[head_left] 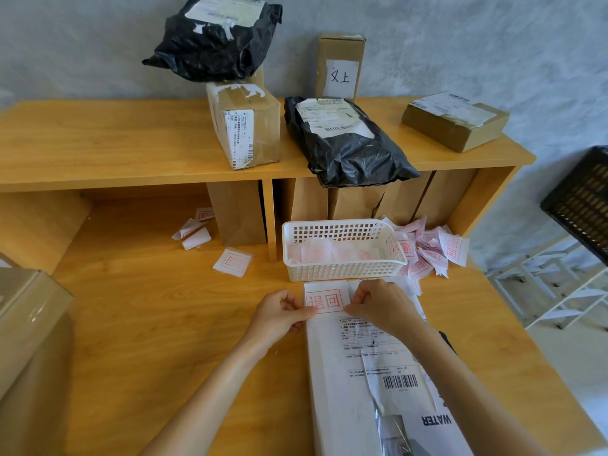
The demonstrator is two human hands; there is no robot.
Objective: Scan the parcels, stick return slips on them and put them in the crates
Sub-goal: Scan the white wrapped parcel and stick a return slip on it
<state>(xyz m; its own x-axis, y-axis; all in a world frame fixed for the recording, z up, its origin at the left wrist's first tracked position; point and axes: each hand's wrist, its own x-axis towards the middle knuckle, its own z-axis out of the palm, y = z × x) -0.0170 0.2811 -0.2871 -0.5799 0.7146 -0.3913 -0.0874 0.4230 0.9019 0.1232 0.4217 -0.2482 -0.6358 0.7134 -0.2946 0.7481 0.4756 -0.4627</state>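
Observation:
A long white parcel [332, 373] with a barcode label lies on the wooden desk in front of me. At its far end sits a white return slip [324, 300] printed with red characters. My left hand [279, 312] pinches the slip's left edge and my right hand [378, 302] pinches its right edge, both pressing it against the parcel. Just beyond stands a white plastic basket [342, 271] holding more slips.
On the raised shelf [98, 146] are a taped cardboard box [245, 123], two black poly bags [345, 143], an upright carton [340, 65] and a flat box [455, 120]. Loose slips [431, 251] lie right of the basket. A brown box [29, 340] sits at left, a black crate [582, 199] at right.

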